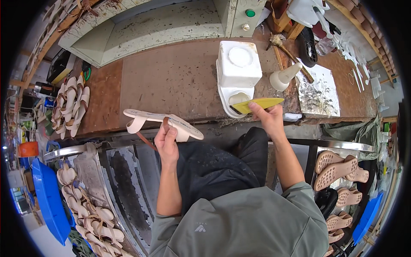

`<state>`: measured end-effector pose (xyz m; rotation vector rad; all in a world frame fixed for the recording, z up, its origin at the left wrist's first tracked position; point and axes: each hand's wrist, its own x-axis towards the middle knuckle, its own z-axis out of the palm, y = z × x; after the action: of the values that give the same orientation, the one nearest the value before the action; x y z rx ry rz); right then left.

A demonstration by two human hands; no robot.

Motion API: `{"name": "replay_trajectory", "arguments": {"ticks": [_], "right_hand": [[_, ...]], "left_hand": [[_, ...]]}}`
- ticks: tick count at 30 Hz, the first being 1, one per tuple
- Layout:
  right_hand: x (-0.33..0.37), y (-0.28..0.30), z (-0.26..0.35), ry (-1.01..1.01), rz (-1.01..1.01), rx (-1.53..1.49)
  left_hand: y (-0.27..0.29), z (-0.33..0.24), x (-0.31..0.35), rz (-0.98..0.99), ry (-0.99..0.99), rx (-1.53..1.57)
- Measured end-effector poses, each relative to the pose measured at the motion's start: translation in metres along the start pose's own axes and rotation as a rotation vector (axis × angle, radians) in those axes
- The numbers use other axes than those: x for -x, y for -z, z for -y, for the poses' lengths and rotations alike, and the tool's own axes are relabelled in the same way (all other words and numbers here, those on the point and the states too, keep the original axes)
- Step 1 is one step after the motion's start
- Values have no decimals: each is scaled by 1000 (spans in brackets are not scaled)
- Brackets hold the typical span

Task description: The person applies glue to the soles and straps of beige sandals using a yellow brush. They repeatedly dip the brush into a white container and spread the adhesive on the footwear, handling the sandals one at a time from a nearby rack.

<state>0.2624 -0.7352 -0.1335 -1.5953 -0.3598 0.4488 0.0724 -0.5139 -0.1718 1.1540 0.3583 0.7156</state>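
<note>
My left hand (167,141) is closed on a cream sandal (184,127) with a brown strap, held in the air in front of the bench edge. The sandal lies nearly level, its footbed facing up. In my right hand (269,118), the fingers pinch a flat yellow brush (261,104) by its wide handle. Its dark end is at the round opening of a white plastic glue pot (239,64), at the bench's front edge. I cannot tell whether the brush touches the pot's rim.
On the bench (171,81), a white cone-shaped bottle (284,77) stands right of the pot, near a smeared paper sheet (319,92). Several sandals (70,103) are stacked at the left. More sandals (92,214) lie lower left; tan soles (336,173) lie lower right. A pale metal cabinet (158,25) stands behind.
</note>
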Motion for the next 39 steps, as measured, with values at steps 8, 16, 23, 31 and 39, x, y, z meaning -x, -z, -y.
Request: {"name": "replay_trajectory", "arguments": {"ticks": [8,16,23,31,39], "right_hand": [[50,-25,72,116,76,-349],[88,-53,104,689,346,-168],[109,-51,111,867,385,-126],[135,-48,115,911,395,-160],[150,-44,113,982,414,-180]], "left_hand": [[-56,-58,46,101,36,239],[-68,-100,74,410,64,399],[-67,-118,95,415,109,418],[-72,-132,113,331,63,388],[-69,-136,118,420,56,409]]}}
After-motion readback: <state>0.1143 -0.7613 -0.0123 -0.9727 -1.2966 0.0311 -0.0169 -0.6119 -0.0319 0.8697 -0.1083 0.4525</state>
